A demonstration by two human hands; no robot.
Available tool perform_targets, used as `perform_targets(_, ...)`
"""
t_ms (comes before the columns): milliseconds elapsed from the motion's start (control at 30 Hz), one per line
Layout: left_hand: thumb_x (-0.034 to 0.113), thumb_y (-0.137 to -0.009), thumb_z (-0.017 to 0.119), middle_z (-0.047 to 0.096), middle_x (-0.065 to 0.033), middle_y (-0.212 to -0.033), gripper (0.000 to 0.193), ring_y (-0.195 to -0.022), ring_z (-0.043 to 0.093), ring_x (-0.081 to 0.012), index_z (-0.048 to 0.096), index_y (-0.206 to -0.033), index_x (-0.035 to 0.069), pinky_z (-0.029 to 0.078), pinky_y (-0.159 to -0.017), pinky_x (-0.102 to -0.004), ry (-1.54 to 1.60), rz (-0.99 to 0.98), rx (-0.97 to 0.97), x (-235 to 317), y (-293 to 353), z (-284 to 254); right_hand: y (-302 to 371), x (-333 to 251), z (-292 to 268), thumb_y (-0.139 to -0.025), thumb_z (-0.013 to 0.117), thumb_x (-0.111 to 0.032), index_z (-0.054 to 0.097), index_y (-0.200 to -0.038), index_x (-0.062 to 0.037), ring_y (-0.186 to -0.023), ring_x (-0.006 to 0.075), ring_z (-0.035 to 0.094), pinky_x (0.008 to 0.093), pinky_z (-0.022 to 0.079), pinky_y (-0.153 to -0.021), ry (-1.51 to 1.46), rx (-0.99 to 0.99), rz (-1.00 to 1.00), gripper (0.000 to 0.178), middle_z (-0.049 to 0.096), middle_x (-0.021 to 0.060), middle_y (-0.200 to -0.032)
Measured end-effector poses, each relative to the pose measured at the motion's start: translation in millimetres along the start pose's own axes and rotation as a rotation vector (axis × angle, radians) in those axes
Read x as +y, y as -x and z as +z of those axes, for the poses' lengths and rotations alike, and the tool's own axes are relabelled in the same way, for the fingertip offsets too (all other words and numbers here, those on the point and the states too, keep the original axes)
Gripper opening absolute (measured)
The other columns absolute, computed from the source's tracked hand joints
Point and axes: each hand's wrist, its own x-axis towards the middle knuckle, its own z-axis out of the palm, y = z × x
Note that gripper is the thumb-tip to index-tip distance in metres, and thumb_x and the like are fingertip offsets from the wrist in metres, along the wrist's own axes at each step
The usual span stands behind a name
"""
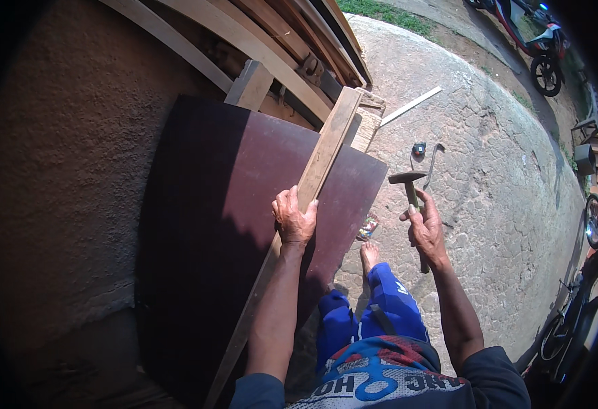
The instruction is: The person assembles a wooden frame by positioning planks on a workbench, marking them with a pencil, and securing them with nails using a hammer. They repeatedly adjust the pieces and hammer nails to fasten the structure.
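My left hand (295, 217) is wrapped over a long wooden batten (329, 140), fingers on one side and thumb on the other. The batten lies lengthwise across a dark reddish-brown board (258, 163), running past its far edge. Raised to the right of the board, my right hand (427, 228) grips a hammer (408, 178) by its handle, close below the head. The hammer's head is apart from the batten and the board. Part of the board lies in shadow, and my left forearm hides some of the batten.
Planks (244, 34) are stacked beyond the board, against a rough wall (67, 170). On the concrete ground (496, 170) lie a tape measure (418, 148), a curved pry bar (435, 163), a thin white strip (411, 105) and a small colourful packet (368, 225). A motorcycle (537, 44) stands far right.
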Motion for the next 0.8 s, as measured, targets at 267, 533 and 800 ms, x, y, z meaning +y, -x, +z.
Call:
perform_targets(267,0.027,-0.078,0.085,0.054,-0.0177,-0.125,0.066,-0.116,0.051,-0.0377,0.06,-0.133,0.003,0.044,-0.102,-0.0492,0.037,-0.045,-0.007,2,0,1,-47,-43,38,-0.1,0.053,-0.008,0.048,-0.14,-0.0073,-0.089,0.0256,0.072,0.0394,0.055,-0.079,0.247,-0.048,-0.234,0.041,0.074,0.0158,-0.1)
perform_targets(533,0.033,-0.081,0.083,0.054,-0.0135,-0.125,0.069,-0.116,0.051,-0.0331,0.059,-0.139,0.005,0.042,-0.1,-0.0471,-0.064,-0.047,0.007,7,2,-1,-97,-32,67,-0.099,0.057,-0.005,0.036,-0.16,-0.0251,-0.069,0.0361,0.064,0.0482,0.052,-0.063,0.796,-0.162,-0.771,0.067,0.06,0.0178,-0.08)
perform_targets(800,0.038,-0.086,0.075,0.052,-0.0126,-0.124,0.069,-0.117,0.049,-0.0335,0.051,-0.142,0.006,0.035,-0.106,-0.0496,-0.047,-0.027,0.025,3,5,-2,-107,-46,86,-0.092,0.052,0.001,0.03,-0.162,-0.0347,-0.063,0.0367,0.06,0.05,0.052,-0.058,1.066,-0.291,-0.795,0.081,0.052,0.0167,-0.077)
